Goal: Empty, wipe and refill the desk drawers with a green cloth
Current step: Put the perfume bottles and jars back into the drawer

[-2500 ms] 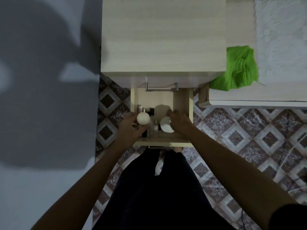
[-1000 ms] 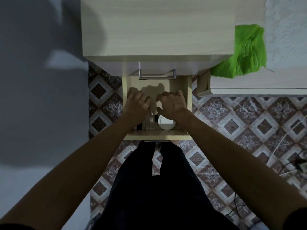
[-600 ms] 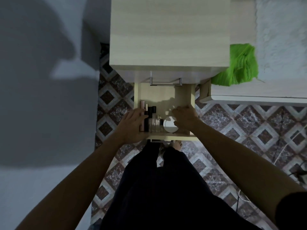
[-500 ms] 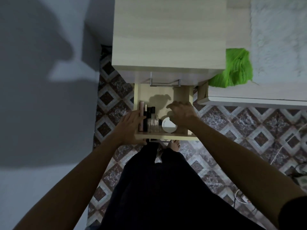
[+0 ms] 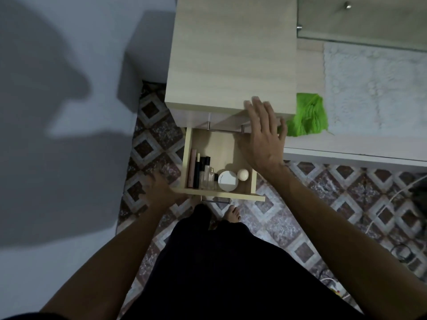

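Pale wooden open drawer (image 5: 213,144): my left hand (image 5: 159,191) rests on its front corner, likely steadying it, grip unclear. Bottles and round white compact (image 5: 228,180) lined along the front edge. My right hand (image 5: 263,132), fingers spread, empty, above it; crumpled green cloth (image 5: 307,116) just beyond.

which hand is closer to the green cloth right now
Right. The right hand is raised with its fingertips just beside the green cloth; the left hand is down at the open drawer's front left corner.
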